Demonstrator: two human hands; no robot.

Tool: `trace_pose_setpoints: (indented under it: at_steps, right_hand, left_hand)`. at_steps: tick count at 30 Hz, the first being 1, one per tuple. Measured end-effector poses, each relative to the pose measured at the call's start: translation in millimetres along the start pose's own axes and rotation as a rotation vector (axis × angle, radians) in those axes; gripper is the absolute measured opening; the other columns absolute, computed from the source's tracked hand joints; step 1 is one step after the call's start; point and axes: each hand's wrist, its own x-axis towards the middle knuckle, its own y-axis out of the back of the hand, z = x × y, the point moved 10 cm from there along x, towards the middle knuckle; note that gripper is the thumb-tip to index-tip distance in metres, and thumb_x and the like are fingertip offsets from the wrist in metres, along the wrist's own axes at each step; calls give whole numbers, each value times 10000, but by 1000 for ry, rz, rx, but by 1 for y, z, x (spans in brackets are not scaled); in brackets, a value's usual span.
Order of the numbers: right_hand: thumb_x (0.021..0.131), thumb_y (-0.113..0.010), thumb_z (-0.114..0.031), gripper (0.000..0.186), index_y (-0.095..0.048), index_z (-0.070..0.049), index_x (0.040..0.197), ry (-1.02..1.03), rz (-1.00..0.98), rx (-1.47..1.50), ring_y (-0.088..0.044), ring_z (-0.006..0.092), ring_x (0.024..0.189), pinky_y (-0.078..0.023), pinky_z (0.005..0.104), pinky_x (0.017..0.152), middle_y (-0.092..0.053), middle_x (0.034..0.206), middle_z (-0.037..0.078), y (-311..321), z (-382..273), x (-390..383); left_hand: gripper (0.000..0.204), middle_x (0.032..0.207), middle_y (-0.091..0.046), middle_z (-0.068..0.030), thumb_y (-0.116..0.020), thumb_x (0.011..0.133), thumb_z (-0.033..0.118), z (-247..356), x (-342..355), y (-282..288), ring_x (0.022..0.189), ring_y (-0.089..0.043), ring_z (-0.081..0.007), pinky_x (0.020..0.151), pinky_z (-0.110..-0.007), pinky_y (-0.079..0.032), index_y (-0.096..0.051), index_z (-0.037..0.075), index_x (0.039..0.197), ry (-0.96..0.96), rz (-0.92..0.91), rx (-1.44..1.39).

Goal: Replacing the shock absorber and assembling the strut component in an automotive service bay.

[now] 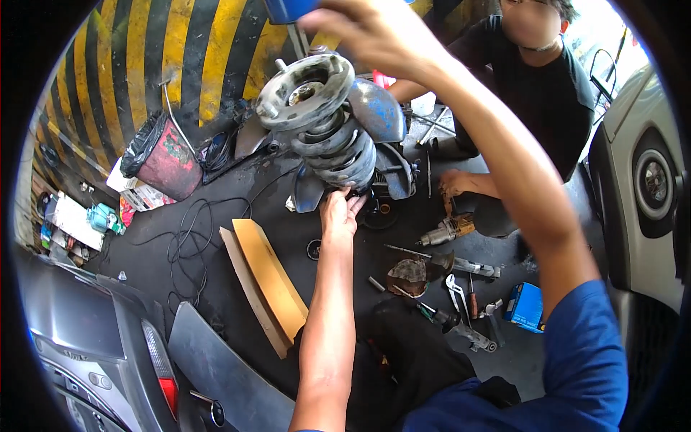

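A grimy coil spring assembly point(331, 151) with a worn mounting plate on top stands in a metal compressor with curved side jaws point(378, 111). My left hand point(340, 209) reaches up to its underside, fingers closed around a dark part at the bottom, partly hidden. My right hand point(360, 32) is raised above the mounting plate near a blue object point(288, 9) at the top edge; its fingers are extended, apart and blurred.
A co-worker point(540, 108) crouches at right by a power tool point(446, 229). Scattered tools point(457, 295), a blue box point(525, 306), folded cardboard point(266, 281), cables, a red bin point(165, 165), a grey car point(93, 324) and a light car point(640, 187) surround the work.
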Motion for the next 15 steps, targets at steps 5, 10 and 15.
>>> trace_pose_setpoints:
  at_steps: [5, 10, 15]
  right_hand:
    - [958, -494, -182, 213, -600, -8, 893, -677, 655, 404, -461, 66, 595, -367, 217, 515, -549, 758, 6, 64, 69, -184]
    - [963, -502, -209, 194, -556, -29, 916, -1260, 279, 402, -434, 83, 618, -386, 267, 549, -481, 688, 16, -54, 49, -396]
    - [875, -575, -324, 357, -624, -27, 1066, -1343, -669, 175, -605, 405, 1017, -486, 454, 855, -651, 1048, 225, -147, 6, -582]
  left_hand:
    - [498, 1420, -357, -158, -524, 895, 34, -2, -8, 0, 1298, -349, -405, 1033, -554, -397, -362, 33, 1366, -11, 0, 60]
    - [557, 1441, -314, -176, -512, 908, 37, 5, -5, -2, 1298, -342, -415, 1030, -549, -413, -276, 39, 1412, -16, -18, 60]
    - [529, 1424, -316, -193, -519, 902, 24, 1, -3, -8, 1295, -346, -421, 1028, -560, -413, -305, 44, 1385, -5, -2, 53]
